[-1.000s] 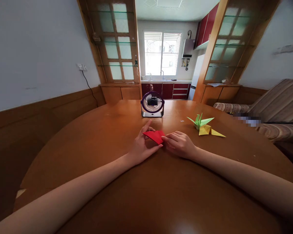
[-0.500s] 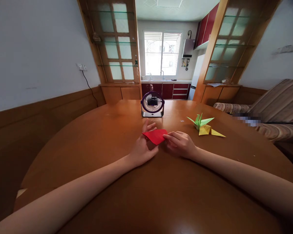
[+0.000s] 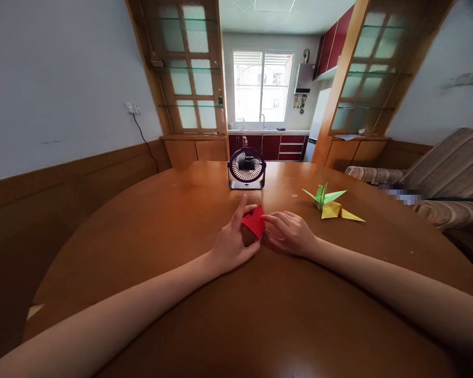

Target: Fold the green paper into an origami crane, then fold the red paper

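Observation:
A folded piece of red origami paper (image 3: 254, 222) is between my two hands, just above or on the table. My left hand (image 3: 233, 239) curves around its left side, with the thumb near its lower edge and the fingers behind it. My right hand (image 3: 290, 232) pinches the paper's right edge between thumb and fingers. To the right of that hand stands a green paper crane (image 3: 321, 197). A yellow folded paper figure (image 3: 332, 211) lies right in front of the crane, its long point toward the right.
A small purple desk fan (image 3: 246, 167) stands on the round wooden table (image 3: 161, 226) beyond my hands. A striped sofa (image 3: 449, 168) is at the right. Wooden cabinets (image 3: 193, 147) and a kitchen with a window (image 3: 262, 86) lie behind the table.
The red paper has turned between my hands, from a wide shape pointing left to a narrower one with a corner up. My left hand has shifted slightly right.

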`<action>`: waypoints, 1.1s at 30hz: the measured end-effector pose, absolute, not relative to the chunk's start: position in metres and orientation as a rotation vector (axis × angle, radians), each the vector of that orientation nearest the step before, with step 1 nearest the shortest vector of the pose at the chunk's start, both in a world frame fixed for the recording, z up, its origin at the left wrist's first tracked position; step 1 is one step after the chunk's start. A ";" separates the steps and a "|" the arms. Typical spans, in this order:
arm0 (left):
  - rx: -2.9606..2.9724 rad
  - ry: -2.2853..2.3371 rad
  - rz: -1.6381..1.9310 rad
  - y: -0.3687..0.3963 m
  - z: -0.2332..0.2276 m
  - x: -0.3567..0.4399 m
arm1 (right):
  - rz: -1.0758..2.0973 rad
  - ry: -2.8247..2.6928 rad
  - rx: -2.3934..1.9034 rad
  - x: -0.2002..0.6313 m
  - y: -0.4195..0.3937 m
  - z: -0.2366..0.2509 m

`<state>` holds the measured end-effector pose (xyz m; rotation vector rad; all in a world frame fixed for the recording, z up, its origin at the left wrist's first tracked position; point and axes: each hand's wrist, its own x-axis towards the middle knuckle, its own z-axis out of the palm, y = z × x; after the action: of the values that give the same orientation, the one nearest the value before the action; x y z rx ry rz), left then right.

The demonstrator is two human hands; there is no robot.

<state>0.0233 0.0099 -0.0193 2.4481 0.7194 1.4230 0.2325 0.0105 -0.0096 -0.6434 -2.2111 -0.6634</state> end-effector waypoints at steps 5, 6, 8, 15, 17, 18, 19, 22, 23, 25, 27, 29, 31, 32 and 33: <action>2.544 0.798 1.340 0.007 -0.016 0.021 | -0.741 -2.165 -0.649 0.233 0.014 -0.013; 2.564 0.799 1.337 0.007 -0.016 0.021 | -0.750 -2.160 -0.653 0.234 0.015 -0.013; 2.604 0.789 1.335 0.007 -0.016 0.021 | -0.750 -2.159 -0.657 0.235 0.016 -0.014; 2.613 0.743 1.381 0.008 -0.017 0.022 | -0.617 -2.108 -0.637 0.238 0.018 -0.019; 2.583 0.742 1.396 0.009 -0.017 0.023 | -0.529 -2.095 -0.647 0.237 0.018 -0.020; 2.566 0.750 1.391 0.009 -0.017 0.023 | -0.489 -2.092 -0.652 0.237 0.017 -0.020; 2.544 0.763 1.377 0.010 -0.017 0.023 | -0.454 -2.091 -0.658 0.236 0.016 -0.020; 2.488 0.810 1.303 0.010 -0.017 0.022 | -0.405 -2.089 -0.675 0.233 0.013 -0.018; 2.483 0.819 1.277 0.010 -0.016 0.022 | -0.399 -2.093 -0.684 0.232 0.012 -0.017; 2.499 0.818 1.246 0.009 -0.016 0.022 | -0.386 -2.124 -0.695 0.231 0.009 -0.015; 2.536 0.807 1.250 0.010 -0.015 0.021 | -0.389 -2.177 -0.689 0.230 0.007 -0.013; 2.595 0.778 1.266 0.010 -0.015 0.020 | -0.412 -2.223 -0.671 0.230 0.006 -0.012; 2.675 0.736 1.267 0.012 -0.015 0.019 | -0.441 -2.230 -0.654 0.231 0.007 -0.011; 2.713 0.719 1.263 0.013 -0.015 0.018 | -0.449 -2.228 -0.649 0.231 0.007 -0.012; 2.745 0.703 1.257 0.014 -0.015 0.018 | -0.452 -2.228 -0.643 0.231 0.007 -0.012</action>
<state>0.0178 0.0142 -0.0155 2.7455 0.7033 1.2566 0.2314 0.0074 -0.0117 -0.6426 -2.2284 -0.4520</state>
